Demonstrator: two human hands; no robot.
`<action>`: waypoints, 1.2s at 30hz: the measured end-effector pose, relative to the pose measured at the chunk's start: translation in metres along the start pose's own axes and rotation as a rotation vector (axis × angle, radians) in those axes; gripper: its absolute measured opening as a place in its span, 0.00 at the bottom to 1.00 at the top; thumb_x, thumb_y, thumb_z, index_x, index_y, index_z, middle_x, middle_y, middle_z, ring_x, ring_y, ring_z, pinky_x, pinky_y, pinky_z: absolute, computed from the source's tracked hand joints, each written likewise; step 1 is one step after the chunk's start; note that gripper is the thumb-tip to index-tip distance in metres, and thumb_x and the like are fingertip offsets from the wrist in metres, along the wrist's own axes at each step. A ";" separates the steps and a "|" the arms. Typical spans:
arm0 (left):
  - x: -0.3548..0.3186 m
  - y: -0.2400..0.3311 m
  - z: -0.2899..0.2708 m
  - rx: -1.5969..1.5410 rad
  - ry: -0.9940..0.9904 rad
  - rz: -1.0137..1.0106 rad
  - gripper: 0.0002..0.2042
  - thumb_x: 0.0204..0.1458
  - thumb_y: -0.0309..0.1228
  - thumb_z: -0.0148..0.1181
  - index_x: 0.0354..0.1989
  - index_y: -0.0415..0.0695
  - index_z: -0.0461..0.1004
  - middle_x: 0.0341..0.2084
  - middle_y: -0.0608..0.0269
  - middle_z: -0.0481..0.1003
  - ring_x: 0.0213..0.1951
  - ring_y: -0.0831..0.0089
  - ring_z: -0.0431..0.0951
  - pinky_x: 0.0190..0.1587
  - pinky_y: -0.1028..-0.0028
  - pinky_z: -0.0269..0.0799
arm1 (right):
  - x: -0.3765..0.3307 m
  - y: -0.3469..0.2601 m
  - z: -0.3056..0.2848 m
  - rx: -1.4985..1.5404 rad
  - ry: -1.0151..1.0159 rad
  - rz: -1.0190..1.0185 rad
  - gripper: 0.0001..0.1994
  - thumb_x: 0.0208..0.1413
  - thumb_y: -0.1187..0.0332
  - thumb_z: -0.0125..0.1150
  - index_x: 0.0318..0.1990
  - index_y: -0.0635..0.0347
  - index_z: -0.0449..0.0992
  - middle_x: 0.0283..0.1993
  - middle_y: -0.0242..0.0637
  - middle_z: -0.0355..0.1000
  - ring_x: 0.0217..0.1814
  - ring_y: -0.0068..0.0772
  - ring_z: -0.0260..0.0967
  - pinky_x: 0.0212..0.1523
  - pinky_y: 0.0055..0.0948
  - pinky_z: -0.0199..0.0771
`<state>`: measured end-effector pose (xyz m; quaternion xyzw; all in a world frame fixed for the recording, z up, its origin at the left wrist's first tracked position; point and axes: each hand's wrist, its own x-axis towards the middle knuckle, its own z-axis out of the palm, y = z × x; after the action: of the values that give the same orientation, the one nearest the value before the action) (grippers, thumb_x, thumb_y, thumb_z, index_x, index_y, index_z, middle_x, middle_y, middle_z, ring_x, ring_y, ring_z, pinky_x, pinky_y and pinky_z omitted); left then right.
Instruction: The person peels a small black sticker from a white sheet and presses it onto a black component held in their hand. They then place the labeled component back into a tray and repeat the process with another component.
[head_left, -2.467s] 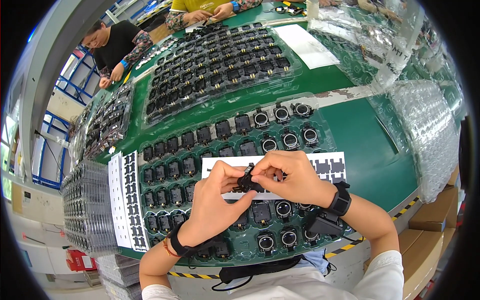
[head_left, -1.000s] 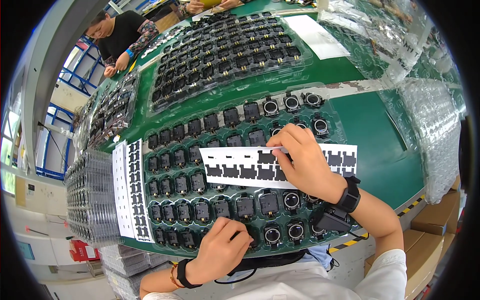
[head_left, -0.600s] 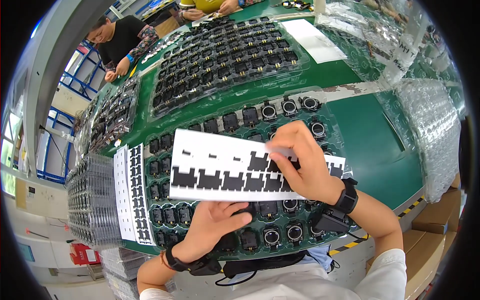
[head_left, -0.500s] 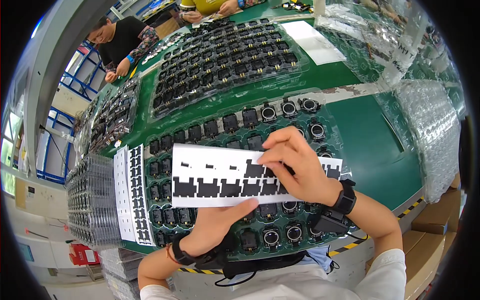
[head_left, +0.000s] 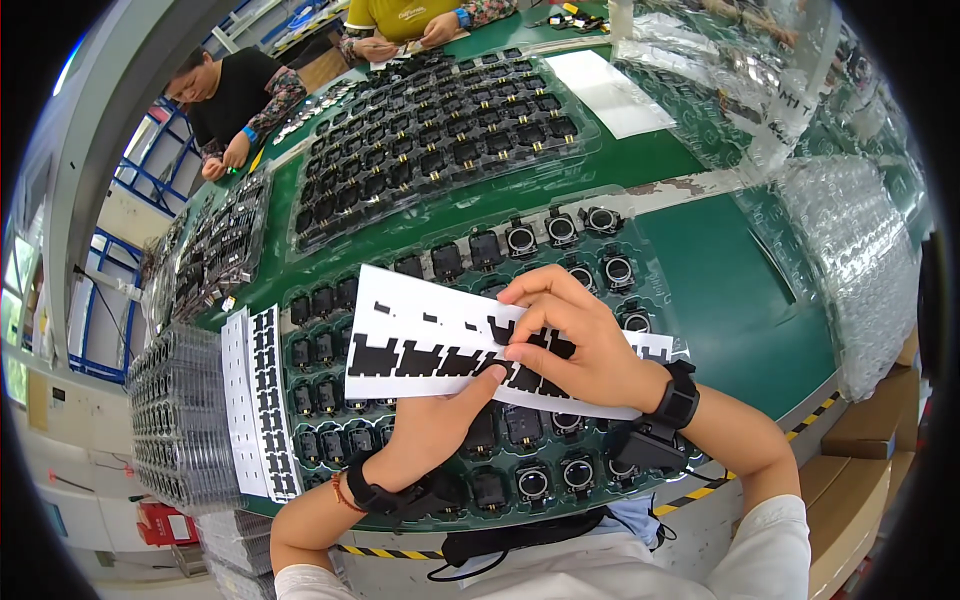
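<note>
A white sheet (head_left: 400, 318) carrying rows of black die-cut stickers lies tilted over a tray. My left hand (head_left: 432, 425) grips its lower edge, thumb on top near the lower row and the other fingers hidden beneath. Above the sheet's middle, my right hand (head_left: 570, 340) has thumb and index finger pinched at a black sticker (head_left: 500, 326) in the upper row. Whether that sticker is lifted off cannot be made out. Under both hands, the clear plastic tray (head_left: 645, 262) holds black square parts, some with round silver-ringed faces (head_left: 618, 270).
More sticker sheets (head_left: 240, 400) lie at the left beside stacked clear trays (head_left: 185, 420). A second tray of black parts (head_left: 465, 152) lies beyond, with a white paper (head_left: 610, 92). Bubble wrap (head_left: 850, 260) covers the right side. Two people work across the table.
The sheet has tilted, its right end lower. My left thumb has moved up onto the lower sticker row, close to my right fingertips. My right hand has shifted slightly left and down.
</note>
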<state>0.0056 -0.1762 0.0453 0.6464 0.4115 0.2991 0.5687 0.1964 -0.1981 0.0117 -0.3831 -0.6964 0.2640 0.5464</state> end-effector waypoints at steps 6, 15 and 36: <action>0.000 -0.003 0.002 -0.040 0.025 0.060 0.14 0.49 0.21 0.60 0.45 0.35 0.70 0.37 0.64 0.74 0.38 0.79 0.74 0.39 0.77 0.70 | 0.001 -0.002 0.004 0.048 0.012 0.055 0.03 0.53 0.76 0.57 0.36 0.64 0.71 0.55 0.43 0.63 0.47 0.34 0.66 0.47 0.28 0.68; 0.000 -0.007 -0.002 -0.094 0.057 0.006 0.15 0.48 0.20 0.60 0.45 0.35 0.69 0.39 0.63 0.73 0.40 0.78 0.73 0.42 0.77 0.70 | 0.001 -0.002 0.004 -0.063 0.067 0.110 0.05 0.59 0.78 0.48 0.39 0.66 0.70 0.54 0.43 0.65 0.42 0.30 0.68 0.44 0.27 0.69; -0.045 0.020 0.002 1.063 -0.755 0.826 0.13 0.36 0.27 0.57 0.35 0.41 0.74 0.27 0.67 0.65 0.29 0.75 0.66 0.28 0.78 0.65 | 0.000 0.004 0.005 -0.039 0.209 0.180 0.14 0.52 0.77 0.59 0.47 0.64 0.70 0.40 0.38 0.72 0.39 0.24 0.70 0.41 0.22 0.71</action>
<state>-0.0102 -0.2163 0.0679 0.9920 0.0031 0.0085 0.1260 0.1925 -0.1954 0.0078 -0.4800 -0.6037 0.2570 0.5823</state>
